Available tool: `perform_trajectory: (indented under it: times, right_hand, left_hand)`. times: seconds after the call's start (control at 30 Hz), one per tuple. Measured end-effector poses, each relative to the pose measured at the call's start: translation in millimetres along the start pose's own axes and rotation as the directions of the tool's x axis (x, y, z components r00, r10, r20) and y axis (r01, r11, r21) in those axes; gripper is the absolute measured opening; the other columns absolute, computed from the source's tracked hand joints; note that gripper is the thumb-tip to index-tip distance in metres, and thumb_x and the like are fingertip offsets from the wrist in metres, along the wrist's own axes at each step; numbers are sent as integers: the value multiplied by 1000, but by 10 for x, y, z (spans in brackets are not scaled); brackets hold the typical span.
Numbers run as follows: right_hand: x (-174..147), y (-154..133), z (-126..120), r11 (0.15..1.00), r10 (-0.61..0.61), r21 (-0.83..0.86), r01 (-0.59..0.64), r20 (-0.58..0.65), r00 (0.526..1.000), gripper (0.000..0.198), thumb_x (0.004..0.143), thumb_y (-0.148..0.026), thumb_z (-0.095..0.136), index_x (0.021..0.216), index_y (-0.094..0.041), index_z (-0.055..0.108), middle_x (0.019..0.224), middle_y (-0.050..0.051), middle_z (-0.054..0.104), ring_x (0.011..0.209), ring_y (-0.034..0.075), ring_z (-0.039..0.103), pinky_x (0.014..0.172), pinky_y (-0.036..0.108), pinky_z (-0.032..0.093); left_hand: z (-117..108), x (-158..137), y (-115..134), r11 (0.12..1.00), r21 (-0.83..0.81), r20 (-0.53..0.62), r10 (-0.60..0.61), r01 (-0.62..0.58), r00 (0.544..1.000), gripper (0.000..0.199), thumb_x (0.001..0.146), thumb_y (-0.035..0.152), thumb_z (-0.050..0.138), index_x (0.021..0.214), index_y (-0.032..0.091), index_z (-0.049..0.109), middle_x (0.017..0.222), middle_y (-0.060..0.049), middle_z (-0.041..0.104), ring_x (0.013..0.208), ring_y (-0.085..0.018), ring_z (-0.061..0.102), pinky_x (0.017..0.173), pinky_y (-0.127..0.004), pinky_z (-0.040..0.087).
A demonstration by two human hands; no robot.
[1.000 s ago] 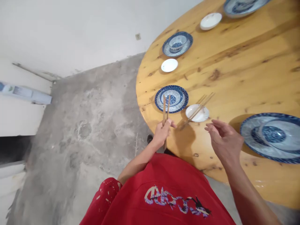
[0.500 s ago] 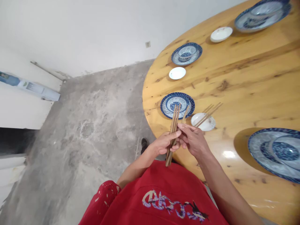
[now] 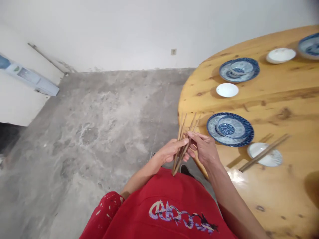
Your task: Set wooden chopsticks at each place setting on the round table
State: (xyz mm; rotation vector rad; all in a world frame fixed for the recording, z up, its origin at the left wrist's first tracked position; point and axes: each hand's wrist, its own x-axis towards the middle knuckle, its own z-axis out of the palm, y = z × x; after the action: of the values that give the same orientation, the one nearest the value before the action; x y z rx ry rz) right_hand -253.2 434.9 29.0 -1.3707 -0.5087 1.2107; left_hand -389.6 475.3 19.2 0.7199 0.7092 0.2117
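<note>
My left hand point(image 3: 170, 151) holds a bundle of wooden chopsticks point(image 3: 185, 132) upright in front of my chest, at the round wooden table's point(image 3: 286, 186) near edge. My right hand point(image 3: 205, 147) meets it from the right, its fingertips pinching chopsticks in the same bundle. To the right on the table sits a blue patterned plate with a bowl point(image 3: 230, 128). Beside it a small white dish point(image 3: 267, 158) carries a pair of chopsticks point(image 3: 264, 152) laid across it.
Farther along the table edge stand another small white dish point(image 3: 227, 90), a second blue plate with bowl point(image 3: 239, 69), a third white dish point(image 3: 280, 55) and part of another blue plate point(image 3: 310, 45). Bare concrete floor point(image 3: 99, 126) spreads to the left; a white wall is behind.
My right hand came in from the right and joined my left on the chopstick bundle. The view swung left, so the table and dishes shifted right in frame.
</note>
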Motion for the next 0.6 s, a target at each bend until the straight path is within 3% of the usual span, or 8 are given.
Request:
perform_trajectory:
  times: [0.1, 0.17, 0.37, 0.6]
  right_hand:
    - [155, 26, 293, 993, -115, -32, 112, -84, 990, 39, 66, -54, 87, 77, -17, 78, 60, 0, 55, 54, 10, 44, 46, 22, 36]
    - [254, 19, 435, 991, -133, -3, 134, -119, 984, 38, 64, -53, 88, 77, -18, 79, 61, 0, 55, 56, 9, 44, 48, 21, 35]
    - [478, -10, 673, 994, -71, 78, 82, -136, 988, 40, 60, -51, 91, 78, -17, 79, 58, -1, 53, 52, 8, 41, 46, 21, 30]
    - [912, -69, 729, 993, -7, 117, 31, -203, 979, 46, 53, -52, 94, 78, -16, 79, 62, 1, 58, 52, 8, 43, 45, 21, 31]
  left_hand:
    - [-285, -156, 142, 998, 11, -47, 61, -60, 997, 61, 85, 66, 69, 103, 8, 73, 79, -10, 74, 57, -12, 63, 57, -25, 52]
    - [-438, -250, 224, 996, 47, -49, 78, -76, 996, 59, 83, 66, 70, 101, 10, 72, 77, -8, 72, 56, -11, 62, 56, -24, 51]
    - [-726, -347, 435, 980, 160, -35, 124, -117, 992, 58, 79, 70, 68, 91, 13, 68, 67, -3, 65, 49, -9, 55, 46, -21, 41]
    - [-915, -71, 795, 966, 248, -10, 81, -76, 997, 59, 75, 72, 65, 87, 14, 62, 64, 0, 63, 46, -8, 52, 43, -20, 38]
